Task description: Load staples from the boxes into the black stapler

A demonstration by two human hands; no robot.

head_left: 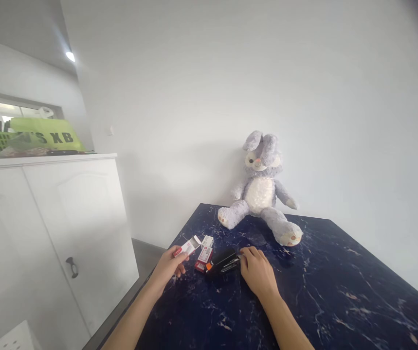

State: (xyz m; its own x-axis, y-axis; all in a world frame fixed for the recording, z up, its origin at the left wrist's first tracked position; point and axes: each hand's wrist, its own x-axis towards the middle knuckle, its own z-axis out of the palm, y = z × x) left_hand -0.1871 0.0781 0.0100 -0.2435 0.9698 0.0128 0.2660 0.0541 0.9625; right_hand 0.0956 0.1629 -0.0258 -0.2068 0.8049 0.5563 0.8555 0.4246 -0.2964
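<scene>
- Carton (185, 248), small, white and red: it is sitting in your left hand (171, 267), near the left edge of the dark marbled table (325, 301), its far end showing a raised flap.
- Left grasp: your thumb and fingers are pinching the carton by its near end, leaving the flap end free; its contents are not showing.
- Handling, carton: it is probably behaving as thin card, light and easily crushed; a gentle hold on its long edges is likely sparing the walls better than a hard pinch on the broad faces.
- Black stapler (223, 261), as it appears: it is lying between your hands, its orange end pointing left, toward the red-and-white box (204, 257).
- Right hand (258, 272): your fingers are curling at the stapler's right end; whether they are gripping or only touching it, you cannot tell from this view.
- Handling, stapler: it is likely proving stiff and heavier than the carton, with smooth sides; its broad black body is offering the surer hold.
- Surroundings: a white box (208, 240) is resting just beyond the red-and-white box, and a plush rabbit (261, 192) is sitting behind, against the wall.
</scene>
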